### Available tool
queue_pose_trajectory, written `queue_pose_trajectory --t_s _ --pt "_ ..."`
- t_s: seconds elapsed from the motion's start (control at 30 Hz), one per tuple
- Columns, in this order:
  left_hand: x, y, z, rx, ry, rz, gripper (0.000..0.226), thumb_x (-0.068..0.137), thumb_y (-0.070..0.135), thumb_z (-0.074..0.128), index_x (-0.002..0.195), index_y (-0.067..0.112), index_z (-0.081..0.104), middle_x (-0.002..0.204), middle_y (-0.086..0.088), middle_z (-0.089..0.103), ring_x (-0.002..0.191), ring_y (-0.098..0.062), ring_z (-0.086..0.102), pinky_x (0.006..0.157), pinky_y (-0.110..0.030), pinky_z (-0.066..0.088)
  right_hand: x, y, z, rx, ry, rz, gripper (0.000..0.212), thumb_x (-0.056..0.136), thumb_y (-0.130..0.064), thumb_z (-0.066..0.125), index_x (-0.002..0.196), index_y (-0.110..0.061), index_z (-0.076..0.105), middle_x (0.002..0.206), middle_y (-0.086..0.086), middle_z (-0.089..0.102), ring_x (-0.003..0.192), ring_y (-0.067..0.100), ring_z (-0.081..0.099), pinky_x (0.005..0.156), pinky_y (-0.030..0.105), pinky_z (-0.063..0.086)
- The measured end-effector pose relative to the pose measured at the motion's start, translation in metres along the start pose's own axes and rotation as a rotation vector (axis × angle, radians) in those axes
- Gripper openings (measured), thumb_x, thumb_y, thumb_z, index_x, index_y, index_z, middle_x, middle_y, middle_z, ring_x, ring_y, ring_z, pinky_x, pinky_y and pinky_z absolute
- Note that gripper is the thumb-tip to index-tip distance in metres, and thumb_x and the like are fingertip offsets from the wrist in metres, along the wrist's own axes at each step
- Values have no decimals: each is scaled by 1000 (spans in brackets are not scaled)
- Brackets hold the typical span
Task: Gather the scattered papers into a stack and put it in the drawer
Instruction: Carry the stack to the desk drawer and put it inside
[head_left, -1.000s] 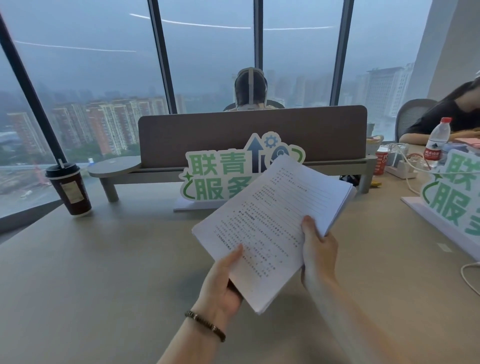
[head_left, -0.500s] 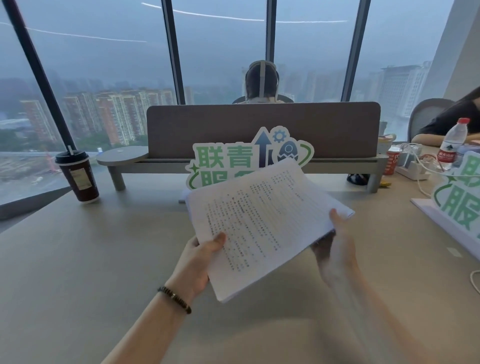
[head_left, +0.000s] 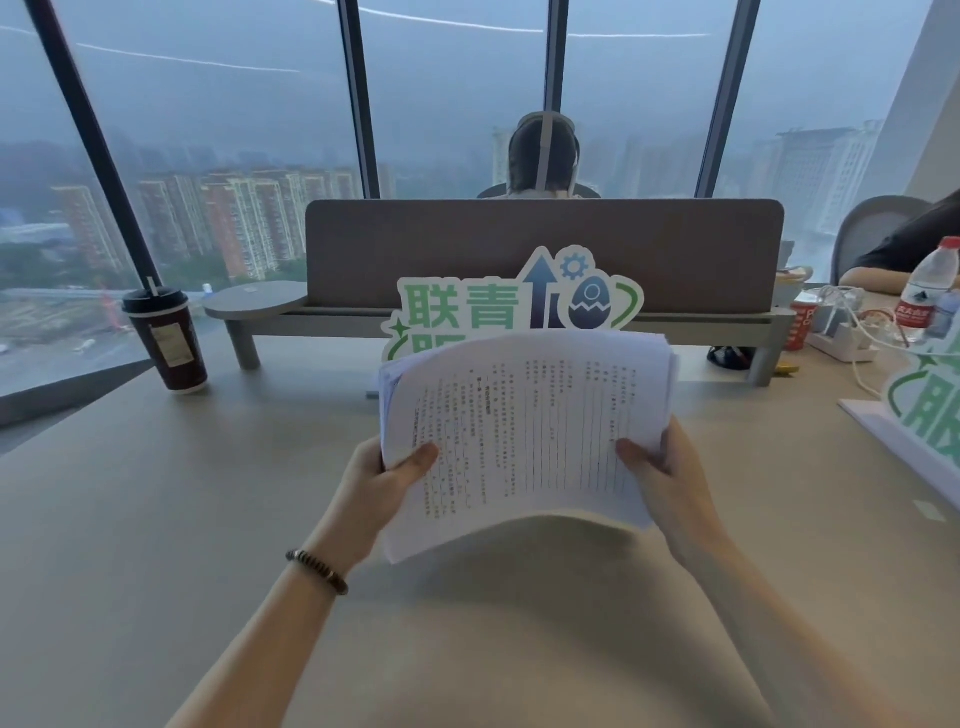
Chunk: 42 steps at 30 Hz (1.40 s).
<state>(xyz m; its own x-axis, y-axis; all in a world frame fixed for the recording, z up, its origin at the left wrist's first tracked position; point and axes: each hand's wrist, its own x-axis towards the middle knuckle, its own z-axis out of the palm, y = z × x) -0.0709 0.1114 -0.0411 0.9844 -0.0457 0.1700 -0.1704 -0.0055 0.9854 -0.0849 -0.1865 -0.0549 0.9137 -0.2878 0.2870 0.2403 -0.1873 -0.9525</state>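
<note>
On the desk's far left, in the head view, a dark lidded cup with a straw is standing upright; its contents cannot be seen. At far right a clear water bottle with a red cap is standing beside a white power strip trailing white cables, with a red cup just left of the strip; what either is holding cannot be told.

The stack of papers is being held above the desk, between both hands and clear of the surface, printed side facing the camera, its lower edge bowing upward in the middle. The left hand is gripping the stack's lower left edge, thumb lying across the front sheet and fingers curled behind. The right hand is gripping the lower right edge in the same manner, thumb on the front. A beaded bracelet is sitting on the left wrist.

Behind the papers a green and white cut-out sign is standing on the pale desk, partly hidden by the stack; a second sign is showing at the right edge. A grey-brown divider panel is running across the desk on a raised shelf. A seated person is showing beyond the divider, and another person's arm is resting at far right. Floor-to-ceiling windows are looking out on hazy tower blocks.
</note>
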Motion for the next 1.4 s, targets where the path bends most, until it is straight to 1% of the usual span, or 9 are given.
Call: queue_pose_trajectory --t_s 0.13,0.4,0.63,0.87,1.0,1.13,1.2,1.33,1.4 --pt "0 -7 -3 -83 -23 14 17 88 6 70 103 14 75 108 -7 76 100 -30 72 82 -44 60 -16 6 3 137 59 -23 25 96 -18 64 112 -36 55 108 -19 66 101 7 64 80 33 52" --pt "-12 -21 2 -186 9 77 50 58 54 87 96 22 80 105 -8 77 94 -26 74 75 -37 62 -15 10 11 76 -13 13 12 98 -27 59 109 -26 64 98 -17 73 87 3 69 70 25 51" --pt "-8 -25 6 -97 113 66 16 86 7 74 98 17 76 99 -3 79 94 -27 74 80 -45 61 -6 4 5 183 -21 32 42 84 -22 77 121 -23 59 110 -9 72 96 13 71 75 35 59" --pt "7 -6 0 -83 143 91 8 86 10 73 92 14 77 94 -3 79 87 -25 75 77 -46 61 -1 -14 15 113 63 42 4 89 -28 73 91 -25 70 92 -9 74 84 15 70 67 30 54" --pt "1 -17 -10 -97 55 29 19 81 15 76 100 17 76 103 -4 78 97 -29 73 81 -45 60 -11 -4 13 116 -14 89 9 87 -25 75 94 -27 70 95 -10 74 86 12 70 66 26 53" --pt "-2 -25 -14 -83 22 -19 47 55 52 91 94 28 80 105 -2 78 96 -24 74 79 -44 59 -18 3 15 98 -80 107 14 85 -29 75 98 -32 71 96 -15 75 89 6 71 67 21 56" --pt "1 -25 -14 -73 16 -16 32 65 39 88 95 31 79 107 -1 77 97 -24 74 81 -46 59 -19 3 16 98 -88 104 16 86 -28 74 100 -33 69 99 -16 73 90 4 70 68 19 56" --pt "4 -22 -14 -54 29 -24 18 72 30 84 90 32 80 104 0 78 97 -26 73 81 -47 60 -14 7 16 44 -97 112 20 87 -33 72 106 -29 68 108 -6 73 98 15 69 81 34 59" --pt "3 -19 -16 -82 1 -48 44 57 48 91 94 25 80 105 -5 78 97 -29 74 79 -45 60 -9 7 13 13 -92 118 19 87 -36 72 104 -29 70 106 -6 74 97 17 71 81 37 59"
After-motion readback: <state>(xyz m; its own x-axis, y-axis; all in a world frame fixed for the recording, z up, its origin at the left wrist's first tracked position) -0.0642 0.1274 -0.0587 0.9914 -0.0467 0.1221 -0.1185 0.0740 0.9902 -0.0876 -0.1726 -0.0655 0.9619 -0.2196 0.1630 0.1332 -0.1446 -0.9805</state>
